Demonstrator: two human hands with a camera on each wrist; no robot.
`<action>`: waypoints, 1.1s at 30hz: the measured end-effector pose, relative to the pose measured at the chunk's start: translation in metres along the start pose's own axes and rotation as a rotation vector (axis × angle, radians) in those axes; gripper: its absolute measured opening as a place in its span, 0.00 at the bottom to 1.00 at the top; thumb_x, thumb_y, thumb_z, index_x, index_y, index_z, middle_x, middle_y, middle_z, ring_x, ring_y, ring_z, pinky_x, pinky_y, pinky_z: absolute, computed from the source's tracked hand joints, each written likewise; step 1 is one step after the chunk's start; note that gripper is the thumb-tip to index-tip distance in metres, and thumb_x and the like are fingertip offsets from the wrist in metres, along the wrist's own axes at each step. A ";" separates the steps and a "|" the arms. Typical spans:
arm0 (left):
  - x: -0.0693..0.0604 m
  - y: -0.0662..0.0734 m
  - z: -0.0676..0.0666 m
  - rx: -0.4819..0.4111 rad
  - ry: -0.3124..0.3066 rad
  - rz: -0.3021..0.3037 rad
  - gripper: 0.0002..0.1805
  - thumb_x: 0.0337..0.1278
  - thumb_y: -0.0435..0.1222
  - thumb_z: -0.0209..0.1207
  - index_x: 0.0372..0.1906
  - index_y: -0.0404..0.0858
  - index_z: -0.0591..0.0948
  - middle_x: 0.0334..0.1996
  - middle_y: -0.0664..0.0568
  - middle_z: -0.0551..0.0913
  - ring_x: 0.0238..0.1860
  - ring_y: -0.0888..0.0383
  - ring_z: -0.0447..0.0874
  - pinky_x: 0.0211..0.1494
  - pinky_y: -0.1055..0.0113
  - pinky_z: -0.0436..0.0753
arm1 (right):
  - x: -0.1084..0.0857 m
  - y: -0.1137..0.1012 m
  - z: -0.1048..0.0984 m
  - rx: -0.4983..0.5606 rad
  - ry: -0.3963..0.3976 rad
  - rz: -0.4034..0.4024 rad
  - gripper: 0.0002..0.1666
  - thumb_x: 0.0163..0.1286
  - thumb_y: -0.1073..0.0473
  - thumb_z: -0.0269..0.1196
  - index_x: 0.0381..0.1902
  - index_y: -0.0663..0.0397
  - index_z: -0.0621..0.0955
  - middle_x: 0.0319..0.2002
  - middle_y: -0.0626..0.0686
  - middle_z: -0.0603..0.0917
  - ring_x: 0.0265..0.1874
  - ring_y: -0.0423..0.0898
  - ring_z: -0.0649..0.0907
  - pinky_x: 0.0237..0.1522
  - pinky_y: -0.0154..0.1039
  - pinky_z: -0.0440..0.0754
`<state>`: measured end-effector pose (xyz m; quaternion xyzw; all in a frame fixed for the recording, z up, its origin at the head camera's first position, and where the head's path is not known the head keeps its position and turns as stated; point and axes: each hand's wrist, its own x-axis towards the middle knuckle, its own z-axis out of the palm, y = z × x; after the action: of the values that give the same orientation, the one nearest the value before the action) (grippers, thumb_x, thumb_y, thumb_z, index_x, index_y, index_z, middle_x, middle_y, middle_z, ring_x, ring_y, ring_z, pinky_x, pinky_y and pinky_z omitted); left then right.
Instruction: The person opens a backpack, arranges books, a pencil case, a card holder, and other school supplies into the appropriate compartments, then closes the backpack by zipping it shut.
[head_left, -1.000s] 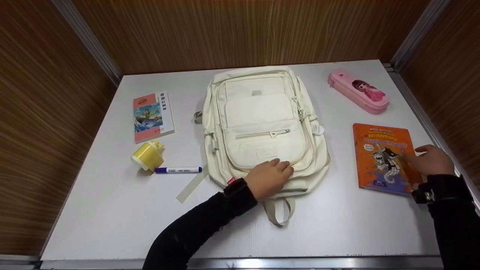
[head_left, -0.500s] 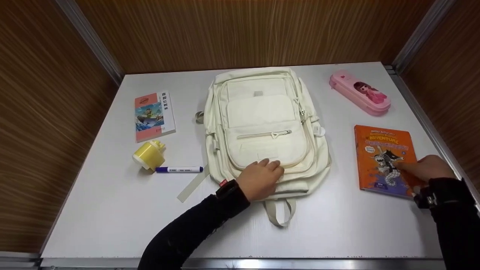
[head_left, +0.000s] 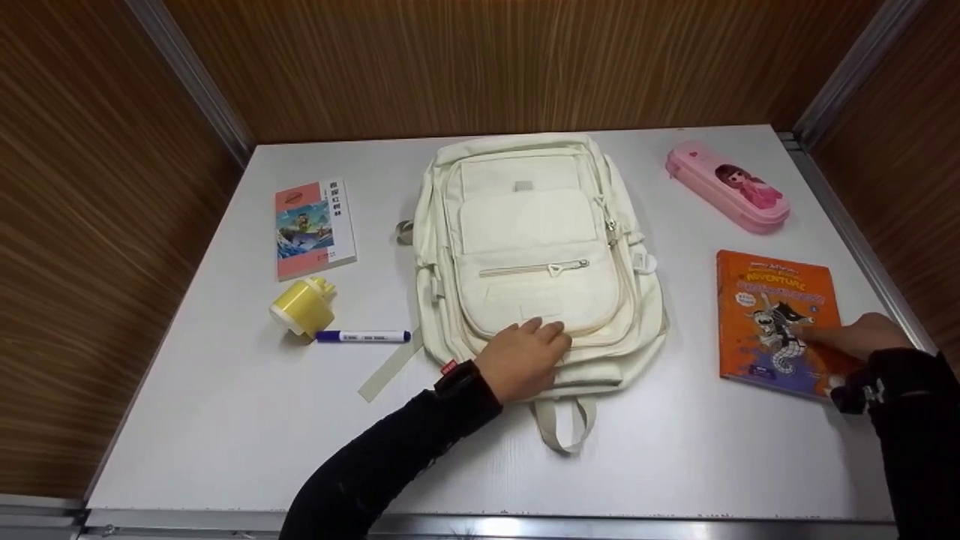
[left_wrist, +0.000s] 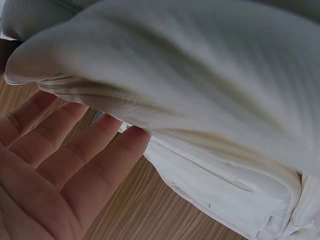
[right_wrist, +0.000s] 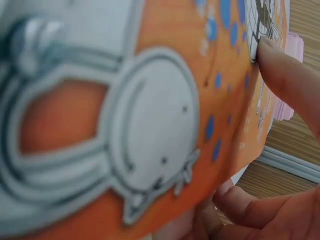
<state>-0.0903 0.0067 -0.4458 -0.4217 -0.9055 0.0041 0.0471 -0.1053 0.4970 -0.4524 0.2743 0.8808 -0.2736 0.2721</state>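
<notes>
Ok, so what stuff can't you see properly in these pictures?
- Inside of the backpack: head view, covered by its own fabric.
- Marker's print: head view, too small to read.
- Orange book's lower right corner: head view, hidden by the right grip and wristband.
- Big drawing on that book: right wrist view, blurry and cut off by the left edge.

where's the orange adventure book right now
In the head view, the orange Adventure book is at the right, just below the pink pencil case, and the right hand grips its lower right part.
</notes>
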 end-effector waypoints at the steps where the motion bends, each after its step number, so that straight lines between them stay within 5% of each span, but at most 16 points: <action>1: 0.000 0.000 0.001 0.004 0.009 0.001 0.18 0.59 0.41 0.57 0.54 0.44 0.78 0.58 0.50 0.80 0.55 0.50 0.82 0.47 0.57 0.86 | 0.000 0.000 0.000 -0.002 -0.005 0.005 0.65 0.59 0.23 0.56 0.56 0.87 0.56 0.30 0.60 0.76 0.29 0.48 0.79 0.32 0.39 0.82; 12: 0.000 0.000 0.005 0.021 0.033 -0.009 0.18 0.60 0.42 0.56 0.54 0.43 0.78 0.59 0.51 0.80 0.55 0.51 0.82 0.48 0.58 0.86 | 0.001 -0.003 -0.002 -0.053 -0.003 0.045 0.67 0.59 0.21 0.53 0.56 0.86 0.56 0.31 0.60 0.73 0.31 0.50 0.77 0.32 0.38 0.78; 22: -0.002 0.001 0.004 0.079 -0.014 0.015 0.19 0.72 0.36 0.47 0.63 0.43 0.75 0.64 0.51 0.77 0.61 0.50 0.79 0.54 0.58 0.84 | -0.001 0.005 0.001 0.017 -0.081 -0.039 0.59 0.62 0.21 0.49 0.51 0.80 0.64 0.23 0.50 0.80 0.24 0.43 0.83 0.31 0.38 0.83; 26: -0.003 0.000 0.003 0.101 -0.021 0.030 0.20 0.73 0.33 0.46 0.65 0.41 0.73 0.65 0.51 0.77 0.61 0.50 0.79 0.55 0.59 0.84 | -0.006 0.005 0.005 0.115 -0.084 -0.138 0.54 0.67 0.25 0.47 0.55 0.78 0.61 0.24 0.47 0.80 0.24 0.43 0.84 0.29 0.39 0.83; 33: -0.001 -0.004 0.006 0.111 0.090 0.027 0.11 0.73 0.33 0.48 0.52 0.39 0.77 0.56 0.49 0.82 0.51 0.54 0.84 0.48 0.68 0.85 | -0.020 0.003 0.016 0.349 -0.037 -0.237 0.50 0.73 0.33 0.43 0.65 0.76 0.49 0.26 0.43 0.80 0.24 0.40 0.85 0.27 0.39 0.85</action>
<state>-0.0932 0.0041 -0.4518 -0.4305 -0.8951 0.0357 0.1109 -0.0846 0.4821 -0.4522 0.2067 0.8410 -0.4571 0.2025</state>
